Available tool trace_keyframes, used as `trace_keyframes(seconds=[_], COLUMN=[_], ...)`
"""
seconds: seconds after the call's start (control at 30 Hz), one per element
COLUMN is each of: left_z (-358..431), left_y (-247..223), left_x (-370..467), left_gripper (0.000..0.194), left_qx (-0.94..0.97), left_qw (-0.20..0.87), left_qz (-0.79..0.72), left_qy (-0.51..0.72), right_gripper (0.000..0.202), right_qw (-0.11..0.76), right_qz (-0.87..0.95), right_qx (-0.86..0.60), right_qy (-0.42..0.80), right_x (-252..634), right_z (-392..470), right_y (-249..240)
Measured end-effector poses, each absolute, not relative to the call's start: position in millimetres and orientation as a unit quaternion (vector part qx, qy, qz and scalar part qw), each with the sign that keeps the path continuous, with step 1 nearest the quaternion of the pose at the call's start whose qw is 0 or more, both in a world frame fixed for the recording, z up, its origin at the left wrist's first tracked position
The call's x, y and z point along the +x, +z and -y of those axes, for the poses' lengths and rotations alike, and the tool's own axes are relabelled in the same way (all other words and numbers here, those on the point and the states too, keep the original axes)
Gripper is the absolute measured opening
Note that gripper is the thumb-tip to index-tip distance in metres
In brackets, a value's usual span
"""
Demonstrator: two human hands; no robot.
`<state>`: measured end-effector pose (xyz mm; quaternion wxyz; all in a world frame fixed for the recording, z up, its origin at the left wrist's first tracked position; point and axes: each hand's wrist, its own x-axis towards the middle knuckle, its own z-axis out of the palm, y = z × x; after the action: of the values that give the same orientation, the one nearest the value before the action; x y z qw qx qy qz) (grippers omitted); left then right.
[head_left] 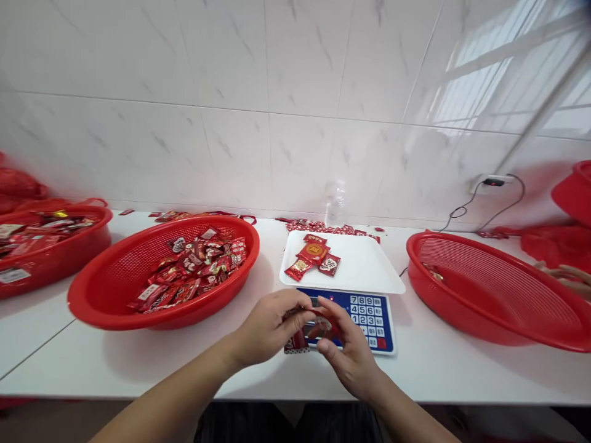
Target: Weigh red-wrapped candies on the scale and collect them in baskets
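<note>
Left hand (264,329): thumb and forefinger closed on a red printed packet (297,343), just left of the digital scale's blue keypad (367,311); right hand (349,354): half-open, thumb apart from curved fingers, cannot tell if gripping. Best, in judgement, to pinch lightly by the wrapper's edge and part any overlap with right fingertips. Counted left to right: 2 red plastic baskets (111,289) with packets, 4 wrapped packets (314,252) on 1 white tray (369,264), 1 perforated red basket (489,323).

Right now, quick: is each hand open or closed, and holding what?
Left hand: closed, holding red packaging.
Right hand: curled beside it, thumb apart; whether its grip is closed cannot be told.
</note>
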<state>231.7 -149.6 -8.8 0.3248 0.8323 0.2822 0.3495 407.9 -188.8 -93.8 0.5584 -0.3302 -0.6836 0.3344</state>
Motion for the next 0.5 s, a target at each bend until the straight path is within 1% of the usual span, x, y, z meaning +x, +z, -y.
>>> trace_keyframes(seconds=[0.03, 0.1, 0.2, 0.27, 0.33, 0.4, 0.5], left_z=[149.2, 143.0, 123.2, 107.1, 92.9, 83.7, 79.7], left_y=[-13.7, -18.7, -18.4, -17.3, -18.0, -21.0, -28.0], left_x=[237.5, 243.9, 241.9, 235.3, 227.5, 221.1, 217.1], left_gripper=[0.012, 0.011, 0.016, 0.019, 0.024, 0.031, 0.034], left_qx=[0.839, 0.819, 0.700, 0.591, 0.500, 0.446, 0.428], left_qw=[0.327, 0.371, 0.479, 0.544, 0.594, 0.628, 0.665], left_qz=[-0.267, -0.259, -0.272, -0.263, -0.248, -0.246, -0.262], left_qy=[0.343, 0.353, 0.454, 0.534, 0.580, 0.588, 0.554], right_gripper=[0.039, 0.026, 0.017, 0.016, 0.018, 0.020, 0.018], right_qw=[0.556, 0.561, 0.600, 0.630, 0.652, 0.666, 0.663], right_qz=[0.684, 0.673, 0.618, 0.573, 0.531, 0.495, 0.469], right_qx=[-0.340, -0.370, -0.418, -0.448, -0.469, -0.481, -0.504], right_qy=[0.327, 0.310, 0.289, 0.272, 0.271, 0.283, 0.292], right_x=[410.6, 418.6, 437.9, 453.6, 468.3, 479.5, 487.4], right_z=[191.1, 195.9, 202.8, 206.1, 207.5, 206.6, 201.1], right_y=[-91.1, -87.2, -82.6, -80.1, -78.9, -79.3, -79.7])
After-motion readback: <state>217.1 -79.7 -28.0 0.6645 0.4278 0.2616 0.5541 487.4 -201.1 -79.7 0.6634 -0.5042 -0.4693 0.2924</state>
